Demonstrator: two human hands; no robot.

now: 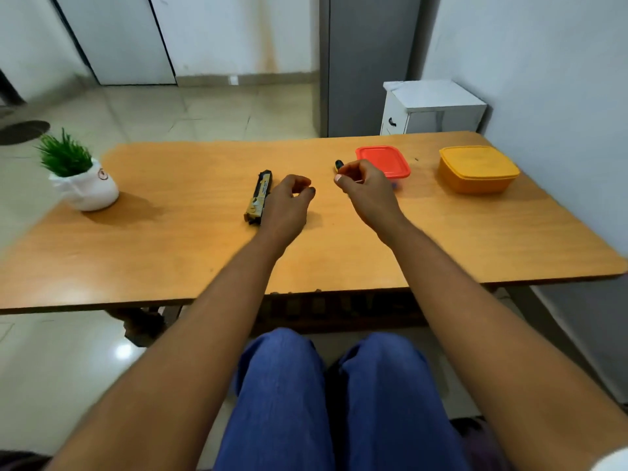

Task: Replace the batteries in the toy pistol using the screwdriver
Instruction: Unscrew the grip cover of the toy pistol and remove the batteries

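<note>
The toy pistol (259, 197), black and tan, lies flat near the middle of the wooden table (170, 253). My left hand (289, 205) hovers just right of it with loosely curled fingers and holds nothing. The screwdriver (338, 164) shows only a black and yellow handle end, poking out beyond the fingers of my right hand (365, 192). That hand is curled over it, and the rest of the tool is hidden. Whether the fingers grip the tool is unclear.
A container with a red lid (383, 161) sits just behind my right hand. A yellow lidded box (477, 169) stands further right near the wall. A small potted plant (81, 175) in a white pot is at the table's left edge. My knees are under the front edge.
</note>
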